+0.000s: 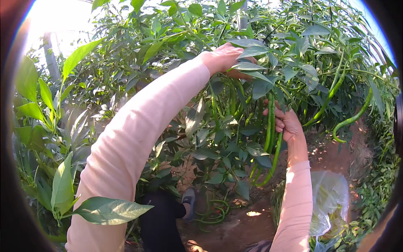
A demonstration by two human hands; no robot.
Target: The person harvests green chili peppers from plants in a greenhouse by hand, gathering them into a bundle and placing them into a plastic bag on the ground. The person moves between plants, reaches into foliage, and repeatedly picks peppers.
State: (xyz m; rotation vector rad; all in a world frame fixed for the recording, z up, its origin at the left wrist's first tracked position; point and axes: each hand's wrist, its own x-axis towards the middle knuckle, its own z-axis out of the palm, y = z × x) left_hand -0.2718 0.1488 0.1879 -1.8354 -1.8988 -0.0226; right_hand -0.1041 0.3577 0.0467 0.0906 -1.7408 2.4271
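My right hand (288,121) is curled around long green chili peppers (269,126), which hang down past its fingers among the leaves. Above and to the left of it, my left hand (225,60) reaches into the top of the pepper plant (252,83). Leaves cover the left fingertips, so whether they grip a stem cannot be told. More slender peppers (215,110) dangle below the left forearm. To the right of my right hand, a curved pepper (354,121) and another long one (329,99) hang from their stems.
A clear plastic bag (329,201) with greenish contents stands on the soil to the right of my right forearm. Several loose peppers (217,212) lie on the ground near my shoe (189,201). A leafy shoot (107,209) overlaps my left sleeve. Dense plants rise ahead and left.
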